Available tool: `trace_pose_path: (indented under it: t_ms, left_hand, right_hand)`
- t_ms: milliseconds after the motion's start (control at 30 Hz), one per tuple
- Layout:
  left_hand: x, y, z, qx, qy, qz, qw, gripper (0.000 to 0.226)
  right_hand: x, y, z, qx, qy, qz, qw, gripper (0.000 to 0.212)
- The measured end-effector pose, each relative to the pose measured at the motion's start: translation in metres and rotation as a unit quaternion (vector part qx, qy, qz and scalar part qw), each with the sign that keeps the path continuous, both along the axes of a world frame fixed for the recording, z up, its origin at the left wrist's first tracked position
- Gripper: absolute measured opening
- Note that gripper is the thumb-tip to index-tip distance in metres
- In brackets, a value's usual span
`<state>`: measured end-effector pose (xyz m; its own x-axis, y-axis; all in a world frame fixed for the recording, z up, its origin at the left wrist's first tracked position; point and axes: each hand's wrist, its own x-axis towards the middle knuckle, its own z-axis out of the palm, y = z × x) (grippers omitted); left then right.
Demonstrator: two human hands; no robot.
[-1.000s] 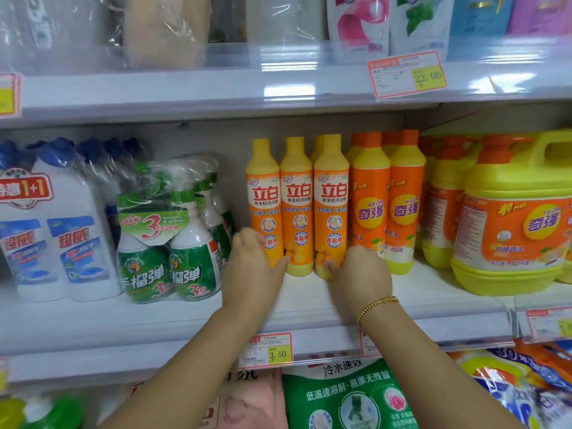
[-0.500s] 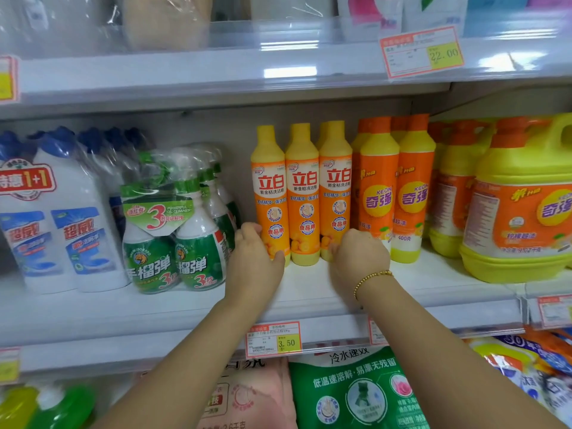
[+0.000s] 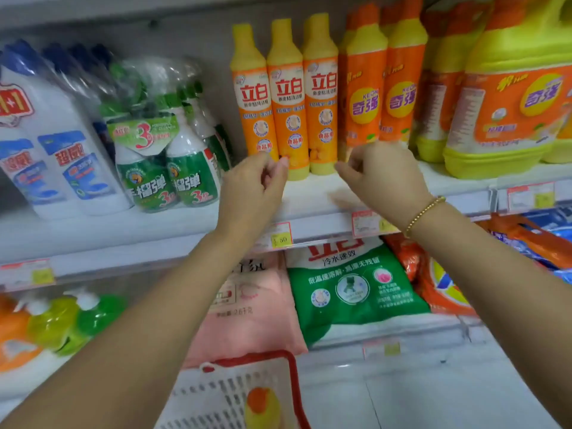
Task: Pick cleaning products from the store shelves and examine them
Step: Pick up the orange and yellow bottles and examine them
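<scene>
White store shelf (image 3: 93, 226), middle tier: I logged three slim orange-and-yellow plastic detergent bottles (image 3: 291, 97) standing upright just beyond and between my left hand (image 3: 252, 184) and right hand (image 3: 382, 178), both loosely curled, empty, the left nearer, by the leftmost bottle's base.

Both hands are back from the yellow bottles (image 3: 288, 97): left hand (image 3: 253, 184) and right hand (image 3: 383, 178) hang loosely curled, empty. A basket (image 3: 216, 394) is now in view.

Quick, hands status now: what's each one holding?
Left hand: fingers loosely curled, holding nothing, just in front of the yellow dish soap bottles.
Right hand: loosely curled, holding nothing.
</scene>
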<state>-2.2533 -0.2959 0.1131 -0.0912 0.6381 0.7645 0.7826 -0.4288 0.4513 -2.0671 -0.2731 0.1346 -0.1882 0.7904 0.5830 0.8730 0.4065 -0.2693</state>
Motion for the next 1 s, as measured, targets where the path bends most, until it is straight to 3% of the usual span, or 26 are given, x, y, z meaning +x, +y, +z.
trace_pose_path:
  t_ms: [133,233,333,367,500,567,700,800,933,1000]
  left_hand:
    - [0.015,-0.063,-0.030,-0.159,0.067,-0.097,0.980,0.044]
    - [0.018,-0.101,-0.061,-0.312,0.180,-0.121,0.925,0.040]
    - [0.016,-0.140,-0.099,-0.413,0.233,-0.150,0.868,0.019]
    - [0.017,-0.154,-0.109,-0.419,0.239,-0.171,0.859,0.015]
    - [0.023,-0.196,-0.139,-0.440,0.281,-0.224,0.823,0.029]
    - [0.027,-0.207,-0.148,-0.450,0.305,-0.247,0.802,0.033]
    - [0.035,-0.216,-0.157,-0.467,0.354,-0.238,0.775,0.041]
    - [0.037,-0.213,-0.158,-0.482,0.353,-0.230,0.768,0.041]
    - [0.038,-0.214,-0.158,-0.522,0.322,-0.224,0.758,0.046]
    - [0.040,-0.216,-0.156,-0.552,0.247,-0.213,0.768,0.056]
  right_hand:
    - [0.042,-0.055,-0.014,-0.099,-0.006,0.086,0.991,0.039]
    - [0.067,-0.087,-0.050,-0.198,-0.039,0.110,0.973,0.035]
    - [0.081,-0.116,-0.106,-0.301,-0.055,0.157,0.939,0.016]
    - [0.084,-0.127,-0.127,-0.342,-0.063,0.184,0.919,0.011]
    - [0.089,-0.168,-0.199,-0.544,-0.149,0.272,0.779,0.065]
    - [0.088,-0.185,-0.225,-0.591,-0.134,0.292,0.740,0.078]
    - [0.076,-0.213,-0.260,-0.527,0.015,0.292,0.798,0.066]
    - [0.068,-0.222,-0.272,-0.478,0.065,0.287,0.828,0.060]
    - [0.071,-0.208,-0.253,-0.447,0.133,0.250,0.849,0.050]
    - [0.071,-0.192,-0.223,-0.396,0.166,0.211,0.878,0.041]
